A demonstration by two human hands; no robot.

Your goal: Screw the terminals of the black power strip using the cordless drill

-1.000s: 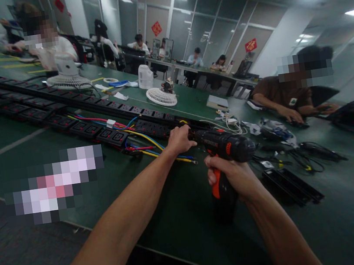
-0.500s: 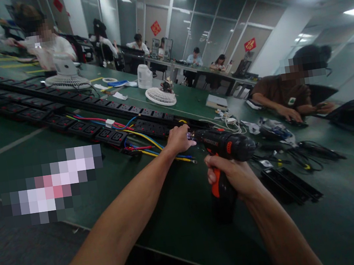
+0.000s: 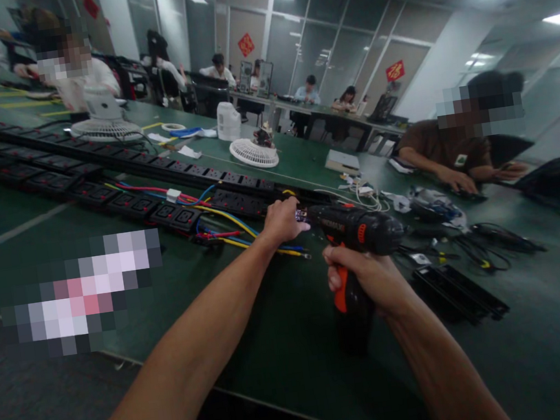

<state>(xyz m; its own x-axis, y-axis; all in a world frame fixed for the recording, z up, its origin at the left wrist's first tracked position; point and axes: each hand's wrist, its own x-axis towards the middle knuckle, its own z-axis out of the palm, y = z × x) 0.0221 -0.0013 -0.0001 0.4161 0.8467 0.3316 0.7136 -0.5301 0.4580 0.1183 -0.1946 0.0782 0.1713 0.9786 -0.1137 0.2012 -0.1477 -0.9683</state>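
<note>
My right hand (image 3: 367,277) is wrapped round the orange-and-black grip of a cordless drill (image 3: 360,230), whose nose points left toward the end of a long black power strip (image 3: 237,202). My left hand (image 3: 284,220) is closed at the drill's tip, fingers pinched on a small part there that I cannot make out. Red, blue and yellow wires (image 3: 225,228) spill from the strip just left of that hand. Both arms reach over a dark green table (image 3: 289,348).
More black power strips (image 3: 46,180) run along the table to the far left. Two white desk fans (image 3: 254,152) stand behind them. Black strip housings (image 3: 458,292) and loose cables lie to the right. A seated person (image 3: 464,149) works at the right; others sit further back.
Almost nothing differs: the view has shifted very slightly and both hands stay where they were on the drill and at its tip.
</note>
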